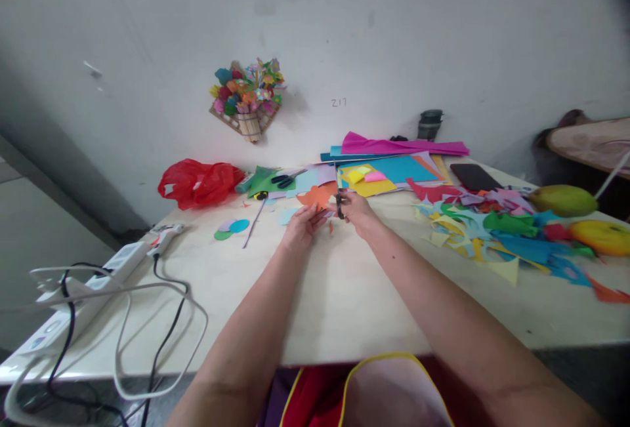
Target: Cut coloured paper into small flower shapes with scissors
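The left hand [302,222] pinches orange paper [315,197] between its fingers. Just right, the right hand [356,209] clamps its fingers around scissors [339,205].

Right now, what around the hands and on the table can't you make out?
All from the head view:
Orange paper: lower edge partly hidden by the left hand; whether it is pinched is too small to tell.
Scissors: handles partly hidden by the right hand; blade gap too small and blurred.
Red bag: contents hidden by its crumpled plastic.
Yellow-orange fruit: cut off by the right edge.
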Tool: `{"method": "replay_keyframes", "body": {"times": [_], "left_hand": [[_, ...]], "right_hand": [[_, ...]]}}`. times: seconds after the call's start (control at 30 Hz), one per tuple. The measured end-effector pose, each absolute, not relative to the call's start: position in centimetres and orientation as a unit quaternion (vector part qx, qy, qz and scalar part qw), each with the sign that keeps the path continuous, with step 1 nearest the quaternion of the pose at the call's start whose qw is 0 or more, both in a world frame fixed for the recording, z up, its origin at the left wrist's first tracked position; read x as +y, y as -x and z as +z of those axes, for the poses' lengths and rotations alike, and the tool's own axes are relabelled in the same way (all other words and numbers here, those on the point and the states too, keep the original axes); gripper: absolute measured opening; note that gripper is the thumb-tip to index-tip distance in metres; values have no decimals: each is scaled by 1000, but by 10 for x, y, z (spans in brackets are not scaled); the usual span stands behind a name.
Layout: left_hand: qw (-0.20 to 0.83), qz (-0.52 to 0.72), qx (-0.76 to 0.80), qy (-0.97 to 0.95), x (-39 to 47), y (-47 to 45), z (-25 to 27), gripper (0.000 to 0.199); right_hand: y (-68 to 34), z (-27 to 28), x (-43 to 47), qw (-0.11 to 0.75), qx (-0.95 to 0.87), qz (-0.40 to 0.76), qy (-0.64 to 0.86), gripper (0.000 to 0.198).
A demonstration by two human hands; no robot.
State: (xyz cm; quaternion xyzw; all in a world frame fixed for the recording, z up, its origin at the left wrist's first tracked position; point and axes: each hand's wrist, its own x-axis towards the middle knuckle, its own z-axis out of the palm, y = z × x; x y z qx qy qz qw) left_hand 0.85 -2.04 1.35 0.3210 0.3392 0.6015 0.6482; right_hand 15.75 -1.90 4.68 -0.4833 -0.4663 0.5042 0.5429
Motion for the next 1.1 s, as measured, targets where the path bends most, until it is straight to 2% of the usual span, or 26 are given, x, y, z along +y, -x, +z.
{"method": "replay_keyframes", "body": {"times": [0.23,0.4,0.5,0.63,0.73,0.87,1.1], "left_hand": [[664,565,343,-349,-24,-14,16,11],[674,538,364,-352,-25,-10,23,20],[648,533,386,-383,-23,-2,22,16],[624,495,402,-452,-24,5,18,17],[622,504,392,-454,-24,5,17,19],[621,523,381,-443,-22,3,17,20],[614,547,388,-417,-24,1,19,21]], "right_hand": [[-156,36,-6,599,-485,437,464,35],[-164,36,-2,550,-582,386,458,37],[-167,38,-5,520,-618,381,450,39],[-165,45,-14,510,-608,422,439,35],[-165,52,-19,543,-526,482,443,28],[-169,60,-22,580,-460,486,465,18],[-170,63,-26,552,-471,502,470,18]]}}
